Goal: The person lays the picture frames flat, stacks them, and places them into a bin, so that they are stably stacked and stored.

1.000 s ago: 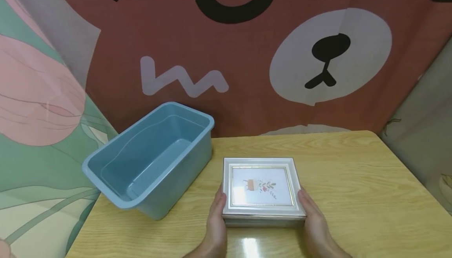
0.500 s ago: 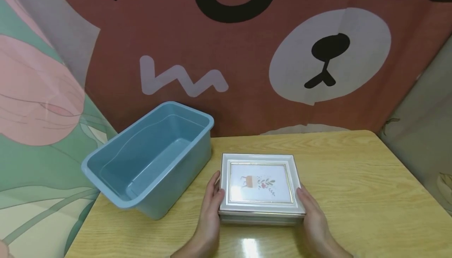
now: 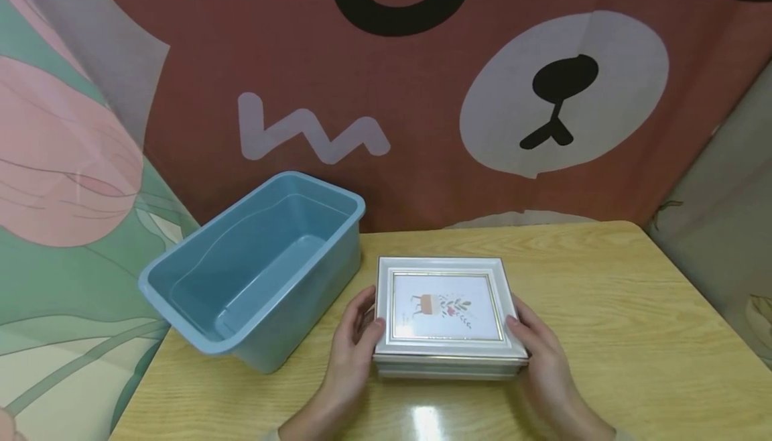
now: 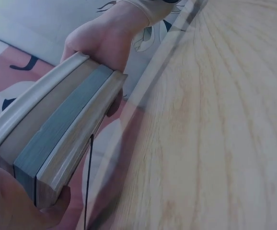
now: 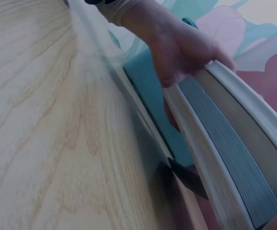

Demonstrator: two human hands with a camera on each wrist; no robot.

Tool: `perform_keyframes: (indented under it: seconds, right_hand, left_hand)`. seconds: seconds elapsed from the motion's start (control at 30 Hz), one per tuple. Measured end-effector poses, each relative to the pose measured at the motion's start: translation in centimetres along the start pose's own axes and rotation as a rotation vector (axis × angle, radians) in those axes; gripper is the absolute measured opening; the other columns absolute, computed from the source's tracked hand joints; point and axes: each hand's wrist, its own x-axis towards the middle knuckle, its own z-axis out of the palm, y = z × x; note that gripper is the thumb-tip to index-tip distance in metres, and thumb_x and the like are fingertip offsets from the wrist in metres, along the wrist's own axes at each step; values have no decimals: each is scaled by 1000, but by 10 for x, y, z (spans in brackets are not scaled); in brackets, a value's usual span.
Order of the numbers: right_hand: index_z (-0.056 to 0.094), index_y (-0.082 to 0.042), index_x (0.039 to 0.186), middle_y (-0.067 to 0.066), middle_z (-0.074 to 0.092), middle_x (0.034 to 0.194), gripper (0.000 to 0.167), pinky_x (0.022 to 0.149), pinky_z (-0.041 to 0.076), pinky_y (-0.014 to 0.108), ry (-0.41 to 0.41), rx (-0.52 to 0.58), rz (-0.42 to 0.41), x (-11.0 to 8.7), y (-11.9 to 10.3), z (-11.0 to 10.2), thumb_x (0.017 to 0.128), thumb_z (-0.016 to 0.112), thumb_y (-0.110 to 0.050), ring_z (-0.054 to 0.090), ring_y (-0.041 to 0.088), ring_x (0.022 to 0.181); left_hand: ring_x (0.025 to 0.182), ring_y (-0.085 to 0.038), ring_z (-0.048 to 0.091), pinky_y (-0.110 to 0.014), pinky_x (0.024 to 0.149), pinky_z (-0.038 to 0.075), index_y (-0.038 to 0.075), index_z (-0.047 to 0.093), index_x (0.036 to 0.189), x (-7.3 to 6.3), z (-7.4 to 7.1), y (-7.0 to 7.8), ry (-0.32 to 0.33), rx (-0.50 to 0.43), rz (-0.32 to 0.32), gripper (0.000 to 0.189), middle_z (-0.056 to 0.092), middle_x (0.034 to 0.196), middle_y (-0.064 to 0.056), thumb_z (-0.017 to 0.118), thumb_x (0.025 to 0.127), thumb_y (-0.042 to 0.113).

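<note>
A stack of picture frames (image 3: 446, 307) is held level by both hands, above the table. The top frame is silver-white with a gold inner line and a small plant print. Side-on in the left wrist view, the stack (image 4: 57, 115) has white, beige, blue-grey and pale wood-toned layers. My left hand (image 3: 352, 354) grips its left side, thumb along the edge and fingers curling underneath. On the right side, my right hand (image 3: 545, 360) does likewise. Below the stack, a thin dark strip (image 5: 189, 178) sticks down in the right wrist view.
A blue plastic tub (image 3: 295, 293), with nothing inside, stands left of the stack. The wood-grain table (image 3: 615, 320) extends to the right. Behind it hangs a red cloth (image 3: 422, 106) with a bear face, and a floral cloth (image 3: 66, 280) is at the left.
The stack has shifted slightly up and away from me in the head view. My left hand has spread around its side, with fingers reaching further along and under it.
</note>
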Motion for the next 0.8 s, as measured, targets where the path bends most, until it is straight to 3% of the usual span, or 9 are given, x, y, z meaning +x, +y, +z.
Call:
perform_keyframes:
  seconds: [0.2, 0.43, 0.6, 0.8]
  right_hand:
    - [24, -9, 171, 6, 29, 174, 62, 108, 41, 8, 38, -45, 12, 2, -2, 0, 114, 46, -18, 36, 1, 147]
    - [36, -25, 166, -5, 42, 154, 58, 100, 49, 15, 43, -77, -89, 3, -4, 2, 112, 50, -8, 44, 7, 136]
    - [45, -20, 162, -5, 44, 154, 51, 95, 53, 20, 21, -99, -135, 5, -8, 5, 112, 49, -8, 50, 8, 131]
    - [59, -18, 152, -9, 58, 142, 43, 89, 59, 23, 43, -115, -120, 6, -11, 3, 111, 51, -7, 61, 6, 118]
  left_hand:
    - [152, -41, 47, -16, 111, 46, 8, 41, 163, 3, -5, 1, -24, 32, 5, 60, 42, 168, -18, 59, 106, 13]
    - [139, -38, 58, -28, 97, 59, 21, 44, 162, 5, -12, 4, -54, 86, -5, 58, 42, 167, -14, 59, 106, 11]
    - [132, -35, 60, -35, 96, 58, 30, 49, 159, 6, -17, 9, -77, 145, -28, 56, 52, 155, -18, 60, 106, 15]
    - [140, -41, 55, -39, 101, 55, 31, 56, 153, 10, -21, 14, -111, 168, -39, 51, 51, 159, -16, 62, 105, 16]
